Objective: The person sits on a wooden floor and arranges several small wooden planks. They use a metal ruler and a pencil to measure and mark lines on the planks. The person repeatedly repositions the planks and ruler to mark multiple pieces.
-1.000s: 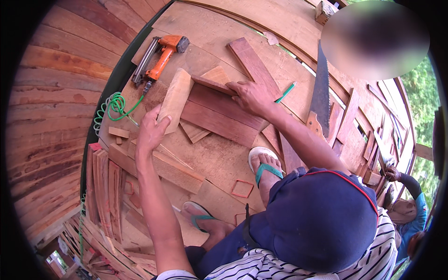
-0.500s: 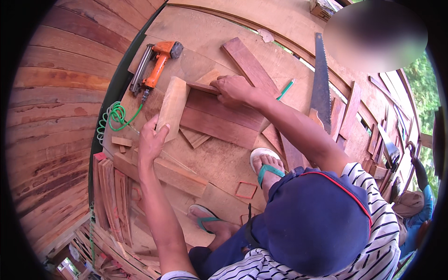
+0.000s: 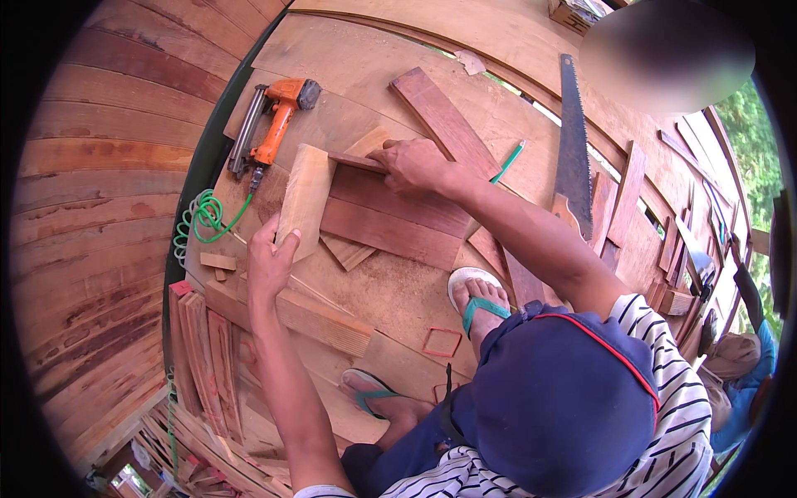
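My left hand grips the lower end of a pale wooden board, thumb on its near face. With closed fingers, my right hand grips the edge of a reddish-brown board that stands against the pale one. The two boards meet at a corner. Reddish planks lie side by side just below them, and part of another pale wood piece shows underneath. An orange nail gun lies beyond my left hand, joined to a coiled green air hose.
A handsaw and a green pencil lie to the right, near a loose reddish plank. Stacked wood strips and a thick beam are at the near left. Another person is at the right edge.
The pale board is slightly more upright, and my left hand has shifted a little with it. My right hand stays on the reddish board's edge. The whole view has shifted slightly.
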